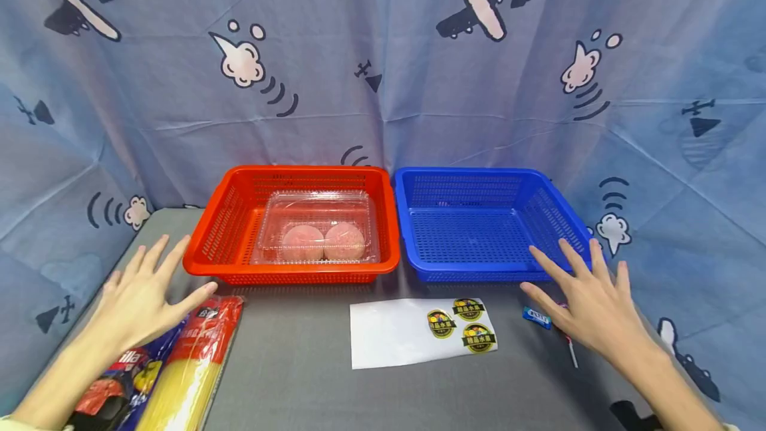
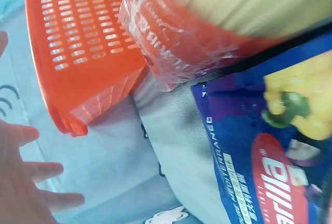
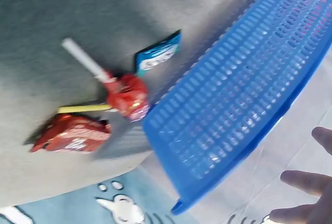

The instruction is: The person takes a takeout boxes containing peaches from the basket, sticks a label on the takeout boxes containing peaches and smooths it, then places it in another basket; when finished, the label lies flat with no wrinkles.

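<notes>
My left hand (image 1: 140, 294) hovers open with fingers spread, just left of the red basket (image 1: 287, 266) and above a red-and-yellow spaghetti packet (image 1: 194, 358) and a blue pasta bag (image 1: 128, 378). In the basket lies a clear plastic box (image 1: 320, 228) holding two pink round pieces. My right hand (image 1: 589, 301) is open too, at the front right corner of the blue basket (image 1: 467, 181), over a small blue candy (image 1: 536, 316) and a lollipop stick (image 1: 572, 353). The right wrist view shows the blue candy (image 3: 158, 55) and two red-wrapped lollipops (image 3: 124, 97) beside the blue basket (image 3: 244, 89).
A white sheet (image 1: 389, 334) with three round yellow-and-black stickers lies on the grey table in front of the baskets. Blue cloth printed with planes and clouds walls the table on three sides. The spaghetti packet (image 2: 207, 22) lies against the red basket (image 2: 78, 42).
</notes>
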`<state>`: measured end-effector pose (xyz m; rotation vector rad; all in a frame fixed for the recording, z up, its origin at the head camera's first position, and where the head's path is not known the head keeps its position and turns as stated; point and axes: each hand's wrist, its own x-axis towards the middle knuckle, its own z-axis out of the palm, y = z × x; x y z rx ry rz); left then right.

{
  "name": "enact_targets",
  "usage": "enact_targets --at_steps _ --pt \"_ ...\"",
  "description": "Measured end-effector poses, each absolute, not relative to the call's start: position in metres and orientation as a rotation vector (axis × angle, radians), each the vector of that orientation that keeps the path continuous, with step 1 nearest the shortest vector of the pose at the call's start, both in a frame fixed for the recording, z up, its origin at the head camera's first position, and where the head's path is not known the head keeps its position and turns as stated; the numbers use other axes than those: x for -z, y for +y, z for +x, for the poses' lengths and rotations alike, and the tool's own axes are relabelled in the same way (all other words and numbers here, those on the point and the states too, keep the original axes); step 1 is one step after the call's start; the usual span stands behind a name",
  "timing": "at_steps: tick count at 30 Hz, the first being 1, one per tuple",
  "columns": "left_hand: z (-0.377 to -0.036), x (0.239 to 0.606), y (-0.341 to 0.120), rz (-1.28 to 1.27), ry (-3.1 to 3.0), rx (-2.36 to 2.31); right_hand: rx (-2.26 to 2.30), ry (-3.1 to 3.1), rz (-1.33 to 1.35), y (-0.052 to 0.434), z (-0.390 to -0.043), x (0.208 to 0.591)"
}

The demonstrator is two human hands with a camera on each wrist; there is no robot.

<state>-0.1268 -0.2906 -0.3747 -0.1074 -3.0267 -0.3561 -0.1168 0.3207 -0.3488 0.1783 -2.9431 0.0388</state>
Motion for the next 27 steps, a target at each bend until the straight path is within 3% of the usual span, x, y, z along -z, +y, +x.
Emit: enact_targets --at_steps 15,27 --pt "-0.17 0.374 -0.288 -0.102 -3.048 0.577 -0.271 -2.976 0.438 0.254 -0.14 0.33" --pt "-0.189 0.384 -0.279 -0.095 -3.127 0.627 -0.473 -3.011 0.63 0.188 -0.18 0.318"
